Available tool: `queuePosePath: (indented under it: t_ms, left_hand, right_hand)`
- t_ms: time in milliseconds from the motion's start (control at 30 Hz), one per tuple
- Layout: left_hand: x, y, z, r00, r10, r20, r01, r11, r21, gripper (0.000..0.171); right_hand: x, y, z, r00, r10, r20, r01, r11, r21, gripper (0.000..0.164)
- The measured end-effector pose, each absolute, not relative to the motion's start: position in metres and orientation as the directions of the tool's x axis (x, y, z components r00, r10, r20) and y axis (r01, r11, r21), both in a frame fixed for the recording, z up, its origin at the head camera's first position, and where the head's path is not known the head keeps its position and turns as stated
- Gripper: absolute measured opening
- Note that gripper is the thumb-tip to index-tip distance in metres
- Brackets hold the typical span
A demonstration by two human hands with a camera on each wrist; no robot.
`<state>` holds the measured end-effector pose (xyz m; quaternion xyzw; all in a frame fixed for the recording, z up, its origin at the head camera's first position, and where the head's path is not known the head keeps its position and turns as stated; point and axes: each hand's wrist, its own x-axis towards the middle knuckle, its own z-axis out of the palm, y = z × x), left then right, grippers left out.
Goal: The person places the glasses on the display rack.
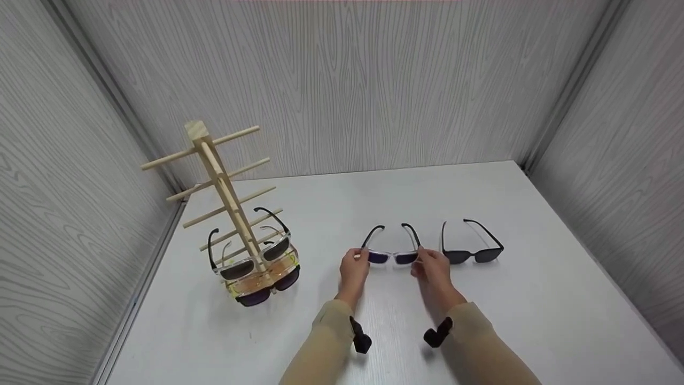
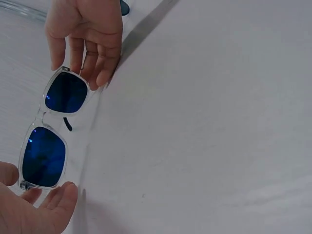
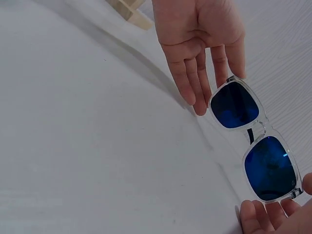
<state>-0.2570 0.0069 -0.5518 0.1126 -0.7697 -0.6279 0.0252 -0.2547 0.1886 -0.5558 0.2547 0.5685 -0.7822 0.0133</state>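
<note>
A pair of sunglasses (image 1: 393, 254) with a clear frame, blue mirrored lenses and dark temples is held between both hands. My left hand (image 1: 354, 271) pinches its left end near the hinge. At the other end my right hand (image 1: 434, 267) pinches the hinge corner. Both lenses of the sunglasses (image 2: 44, 156) face the left wrist camera, with a hand at each end. The right wrist view shows the same clear sunglasses (image 3: 270, 168), their temples mostly hidden behind the lenses. Black sunglasses (image 1: 473, 256) lie on the table just right of my right hand, temples spread.
A wooden display rack (image 1: 230, 198) with several crossbars stands on the left. Clear-framed sunglasses (image 1: 256, 259) with black temples hang low on it, above an orange-tinted pair and dark-lensed sunglasses (image 1: 270, 289). The white table (image 1: 534, 321) is enclosed by wood-grain panels (image 1: 342, 85).
</note>
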Motion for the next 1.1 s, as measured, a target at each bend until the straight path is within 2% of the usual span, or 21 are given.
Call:
queuePosePath:
  t_ms: [67,267,633,867,1100]
  left_hand:
    - [-0.256,0.006,-0.551,-0.973,-0.201,-0.116,-0.149,0.161,0.976,0.026]
    - [-0.252,0.001,-0.551,-0.975,-0.162,-0.153,-0.162,0.044,0.986,0.026]
    - [-0.243,-0.01,-0.544,-0.959,-0.03,-0.282,-0.281,-0.035,0.959,0.029]
    - [-0.239,-0.021,-0.543,-0.91,0.1,-0.403,-0.415,-0.224,0.882,0.032]
    - [-0.231,-0.03,-0.541,-0.899,0.17,-0.403,-0.437,-0.298,0.849,0.032]
  right_hand:
    - [-0.254,0.189,-0.556,-0.874,0.263,-0.409,0.308,-0.352,-0.884,0.03]
    - [-0.251,0.193,-0.555,-0.885,0.255,-0.389,0.336,-0.227,-0.914,0.033]
    - [-0.24,0.197,-0.552,-0.904,0.222,-0.366,0.318,-0.226,-0.921,0.032]
    - [-0.233,0.201,-0.552,-0.914,0.182,-0.361,0.321,-0.217,-0.922,0.034]
    - [-0.227,0.203,-0.55,-0.93,0.132,-0.343,0.315,-0.195,-0.929,0.036]
